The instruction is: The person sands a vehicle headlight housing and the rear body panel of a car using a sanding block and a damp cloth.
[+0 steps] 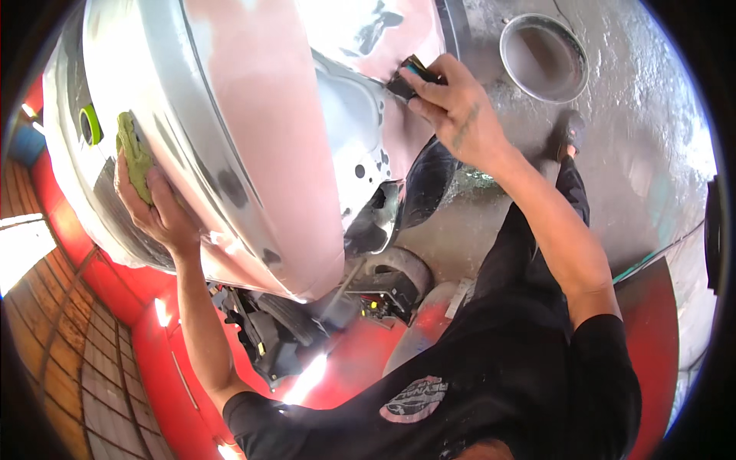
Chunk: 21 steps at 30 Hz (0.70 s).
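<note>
A car body (pixel 264 138) with pink and grey-white patches fills the upper left and middle. On its upper surface at the left, my left hand (pixel 161 207) is closed round a crumpled green cloth (pixel 135 157), which lies against the panel. A yellow-green ring, perhaps a tape roll (pixel 90 125), sits just beyond that cloth. My right hand (pixel 460 107) pinches a small dark block (pixel 412 77) with a bit of blue on it. The block is against the pink panel near the edge of the body opening; its underside is hidden.
A round metal basin (pixel 544 58) stands on the wet grey floor (pixel 629 153) at the far right. Below the car's edge are dark machine parts (pixel 383 295) and a red surface (pixel 349 360). My shoe (pixel 571 132) is near the basin.
</note>
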Tool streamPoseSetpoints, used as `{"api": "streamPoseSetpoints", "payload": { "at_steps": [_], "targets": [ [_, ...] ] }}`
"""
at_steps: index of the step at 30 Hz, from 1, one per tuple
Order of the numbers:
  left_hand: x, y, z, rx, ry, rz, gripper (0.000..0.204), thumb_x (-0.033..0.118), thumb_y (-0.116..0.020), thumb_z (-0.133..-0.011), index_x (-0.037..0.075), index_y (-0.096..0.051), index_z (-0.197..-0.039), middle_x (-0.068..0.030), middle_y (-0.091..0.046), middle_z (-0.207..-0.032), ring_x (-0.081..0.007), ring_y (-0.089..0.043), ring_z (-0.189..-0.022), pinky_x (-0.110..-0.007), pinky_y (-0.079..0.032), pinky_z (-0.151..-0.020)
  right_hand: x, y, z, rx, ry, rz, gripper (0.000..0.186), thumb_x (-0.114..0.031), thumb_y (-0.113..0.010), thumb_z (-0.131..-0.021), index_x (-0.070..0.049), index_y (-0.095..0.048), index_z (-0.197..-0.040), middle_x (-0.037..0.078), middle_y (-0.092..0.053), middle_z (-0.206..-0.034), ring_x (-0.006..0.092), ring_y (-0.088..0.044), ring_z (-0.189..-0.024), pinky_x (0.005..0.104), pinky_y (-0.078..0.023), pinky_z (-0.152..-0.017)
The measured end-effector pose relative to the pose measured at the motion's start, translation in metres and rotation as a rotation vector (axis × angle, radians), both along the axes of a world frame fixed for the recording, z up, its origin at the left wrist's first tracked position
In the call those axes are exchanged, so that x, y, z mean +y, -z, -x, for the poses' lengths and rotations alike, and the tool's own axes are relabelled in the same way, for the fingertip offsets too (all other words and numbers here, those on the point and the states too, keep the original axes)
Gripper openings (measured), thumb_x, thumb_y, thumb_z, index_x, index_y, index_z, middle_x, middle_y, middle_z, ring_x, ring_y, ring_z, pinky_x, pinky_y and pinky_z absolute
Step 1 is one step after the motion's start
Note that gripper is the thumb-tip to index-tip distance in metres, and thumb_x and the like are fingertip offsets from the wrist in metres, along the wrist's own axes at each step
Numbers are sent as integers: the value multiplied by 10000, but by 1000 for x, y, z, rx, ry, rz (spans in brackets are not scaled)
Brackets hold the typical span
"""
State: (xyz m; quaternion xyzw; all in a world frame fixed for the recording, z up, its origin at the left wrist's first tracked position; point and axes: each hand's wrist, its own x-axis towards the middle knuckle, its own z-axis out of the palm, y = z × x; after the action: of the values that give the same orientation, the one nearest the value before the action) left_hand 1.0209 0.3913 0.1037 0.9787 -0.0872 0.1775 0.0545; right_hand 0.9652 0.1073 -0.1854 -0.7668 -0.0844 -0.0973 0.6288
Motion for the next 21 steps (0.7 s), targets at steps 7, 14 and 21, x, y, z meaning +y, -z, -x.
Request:
{"api": "streamPoseSetpoints", "payload": {
  "at_steps": [7, 14, 21],
  "targets": [
    [3, 1, -5, 2, 19, 18, 460, 93, -542, -1025, -35, -552, -1467, -192, -616, -1386, -287, -613, -1230, -398, -474, -1064, -2, 1, -4, -99, -23, 48, 416, -78, -724, -925, -105, -728, -1340, 169, -549, -977, 359, -596, -908, 430, -486, -797],
    [9, -1, -1, 7, 75, -80, 465, 78, -540, -1008, -40, -556, -1458, -212, -605, -1399, -341, -591, -1268, -433, -441, -1110, -7, -3, -14, -67, -82, 163, 427, -79, -750, -911, -116, -730, -1335, 157, -541, -980, 350, -592, -915, 428, -490, -810],
    [9, -1, -6, 17, 76, -72, 463, 81, -552, -1009, -31, -556, -1457, -213, -605, -1396, -335, -580, -1275, -430, -436, -1113, -10, -6, -23, -26, -112, 177, 403, -99, -775, -855, -132, -783, -1257, 149, -579, -988, 351, -624, -985, 448, -535, -845]
  ]
}}
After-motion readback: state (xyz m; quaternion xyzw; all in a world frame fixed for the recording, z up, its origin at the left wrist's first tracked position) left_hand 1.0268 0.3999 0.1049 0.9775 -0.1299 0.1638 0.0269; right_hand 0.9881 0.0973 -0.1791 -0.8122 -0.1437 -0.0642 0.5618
